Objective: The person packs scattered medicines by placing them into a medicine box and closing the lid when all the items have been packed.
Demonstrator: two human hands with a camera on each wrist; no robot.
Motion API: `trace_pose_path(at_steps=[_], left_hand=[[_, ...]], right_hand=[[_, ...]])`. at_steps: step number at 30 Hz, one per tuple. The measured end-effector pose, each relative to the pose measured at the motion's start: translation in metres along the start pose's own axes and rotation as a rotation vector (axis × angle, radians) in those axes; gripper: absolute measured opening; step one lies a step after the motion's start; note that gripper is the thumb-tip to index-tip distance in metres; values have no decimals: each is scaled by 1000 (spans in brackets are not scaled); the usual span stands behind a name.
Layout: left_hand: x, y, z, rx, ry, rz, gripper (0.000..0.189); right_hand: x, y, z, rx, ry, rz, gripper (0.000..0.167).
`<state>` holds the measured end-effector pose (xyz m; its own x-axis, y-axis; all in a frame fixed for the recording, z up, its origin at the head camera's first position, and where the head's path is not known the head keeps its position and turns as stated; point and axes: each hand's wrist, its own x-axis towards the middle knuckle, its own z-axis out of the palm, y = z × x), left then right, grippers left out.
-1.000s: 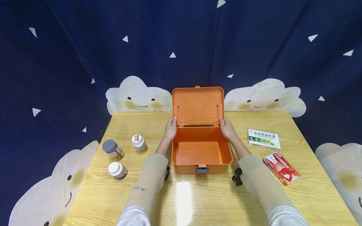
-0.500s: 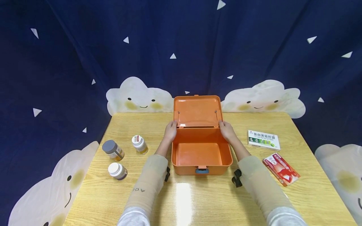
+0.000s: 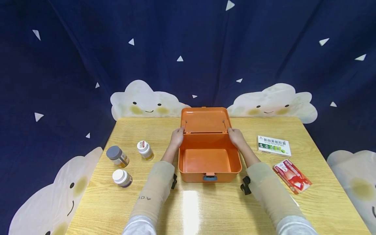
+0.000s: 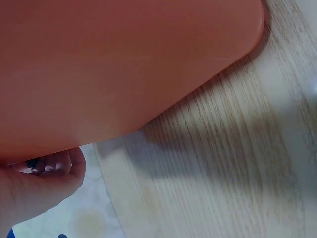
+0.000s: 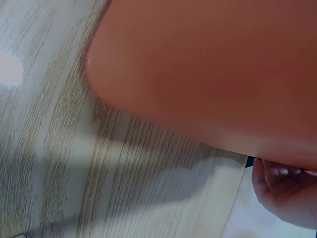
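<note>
An orange plastic storage box (image 3: 191, 177) stands mid-table with its lid (image 3: 205, 119) raised and leaning back; nothing lies inside it. Its front carries a blue-grey latch (image 3: 210, 178). At the lid's lower left corner, beside the hinge, my left hand (image 3: 177, 137) grips the edge with the thumb in front. My right hand (image 3: 236, 137) holds the matching right corner the same way. In the left wrist view, curled fingers (image 4: 74, 168) show past the box's side wall. Likewise, the right wrist view has bent fingers (image 5: 260, 178) at the box's rear edge.
Left of the box stand a grey-capped bottle (image 3: 117, 156) and two white-capped bottles (image 3: 145, 150) (image 3: 122, 178). To the right lie a white-and-green medicine carton (image 3: 274, 146) and a red one (image 3: 292, 176). A dark blue curtain (image 3: 205, 49) hangs behind the table.
The lid has tilted farther back, its top edge sinking away from me. Both hands have stayed at the rear corners, moving hardly at all.
</note>
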<state>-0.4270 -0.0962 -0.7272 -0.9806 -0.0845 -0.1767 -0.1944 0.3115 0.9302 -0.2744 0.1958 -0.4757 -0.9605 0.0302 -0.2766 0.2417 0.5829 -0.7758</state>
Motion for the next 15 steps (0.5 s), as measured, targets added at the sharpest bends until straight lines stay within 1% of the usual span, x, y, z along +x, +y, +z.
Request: trace_pose_path(at_steps=[1, 3, 5, 7, 8, 9, 11, 12, 14, 15], left_hand=[[3, -3, 1, 1, 1, -6, 75], [-3, 5, 0, 8, 12, -35, 74], [-20, 25, -4, 15, 13, -61, 72], [-43, 49, -9, 38, 24, -71, 68], [-60, 67, -13, 50, 22, -78, 62], [-72, 80, -16, 63, 30, -67, 62], [-100, 109, -25, 60, 17, -68, 59], [-110, 118, -27, 63, 22, -50, 59], [-129, 138, -34, 47, 8, -65, 57], [-131, 140, -35, 36, 6, -59, 59]], right_hand=[[0, 0, 0, 0, -3, 6, 37], [0, 0, -1, 1, -16, 21, 38], [-1, 0, -1, -8, -20, 29, 43], [-2, 0, -1, -17, -24, 39, 48], [-2, 0, -2, -19, -27, 40, 50], [-2, -1, -2, -26, -25, 38, 52], [-2, -1, -2, -38, -25, 36, 55], [-2, -1, -2, -38, -29, 41, 55], [-2, -2, -1, -52, -28, 40, 56], [-2, -2, -1, -59, -29, 36, 56]])
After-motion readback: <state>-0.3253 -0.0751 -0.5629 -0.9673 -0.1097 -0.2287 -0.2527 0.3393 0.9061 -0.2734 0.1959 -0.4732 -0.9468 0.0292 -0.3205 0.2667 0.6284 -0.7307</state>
